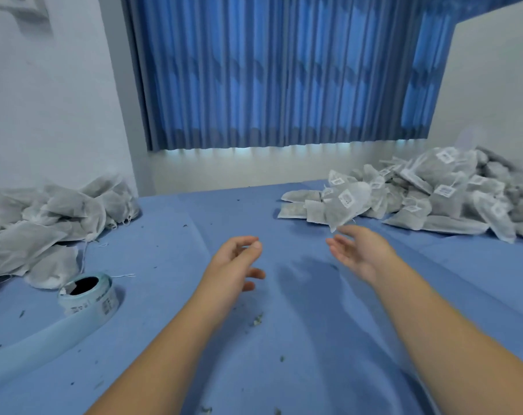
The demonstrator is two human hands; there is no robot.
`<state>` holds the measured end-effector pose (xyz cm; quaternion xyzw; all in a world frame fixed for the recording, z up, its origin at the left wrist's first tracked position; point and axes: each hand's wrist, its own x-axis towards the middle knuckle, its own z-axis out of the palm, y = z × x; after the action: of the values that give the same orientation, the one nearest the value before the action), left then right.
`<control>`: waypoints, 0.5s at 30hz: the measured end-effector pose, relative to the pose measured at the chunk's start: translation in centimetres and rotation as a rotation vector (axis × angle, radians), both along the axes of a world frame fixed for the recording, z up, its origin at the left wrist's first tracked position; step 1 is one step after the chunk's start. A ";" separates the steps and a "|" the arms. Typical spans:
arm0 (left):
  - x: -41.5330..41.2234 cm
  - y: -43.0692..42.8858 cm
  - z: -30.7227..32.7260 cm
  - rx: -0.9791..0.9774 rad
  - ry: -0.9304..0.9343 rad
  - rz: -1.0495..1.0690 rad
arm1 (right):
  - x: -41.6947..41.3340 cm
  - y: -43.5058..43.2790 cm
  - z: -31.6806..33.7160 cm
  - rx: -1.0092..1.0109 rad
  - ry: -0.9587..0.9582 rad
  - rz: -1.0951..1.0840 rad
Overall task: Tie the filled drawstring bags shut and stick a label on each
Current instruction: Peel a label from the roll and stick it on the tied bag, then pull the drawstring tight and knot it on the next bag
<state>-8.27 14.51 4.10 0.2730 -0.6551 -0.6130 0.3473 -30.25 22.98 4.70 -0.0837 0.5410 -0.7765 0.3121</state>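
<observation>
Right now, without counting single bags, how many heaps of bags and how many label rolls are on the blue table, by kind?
Heaps of bags showing no labels: 1
Heaps of labelled bags: 1
Label rolls: 1
Total: 3

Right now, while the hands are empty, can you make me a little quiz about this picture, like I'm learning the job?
1. True or false: bags in the right pile carry labels.
2. Where is the label roll? A: near left. B: far right. C: on the right pile.
3. Fill in: the curtain is ____.

Key: 1 true. 2 A. 3 blue.
</observation>
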 end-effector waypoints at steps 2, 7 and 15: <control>0.5 -0.3 0.0 0.045 0.021 0.020 | 0.7 -0.9 -0.6 0.085 0.041 0.049; 2.9 -1.7 0.0 0.092 -0.001 0.092 | 6.1 -4.2 -1.0 0.128 0.111 0.277; 11.3 -6.4 1.7 -0.107 -0.177 0.241 | 17.7 -10.3 0.0 0.091 0.216 0.623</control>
<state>3.01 8.13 5.77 0.3838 -0.6771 -0.5047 0.3734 -12.52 12.67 4.65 -0.3131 0.5534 -0.6054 0.4787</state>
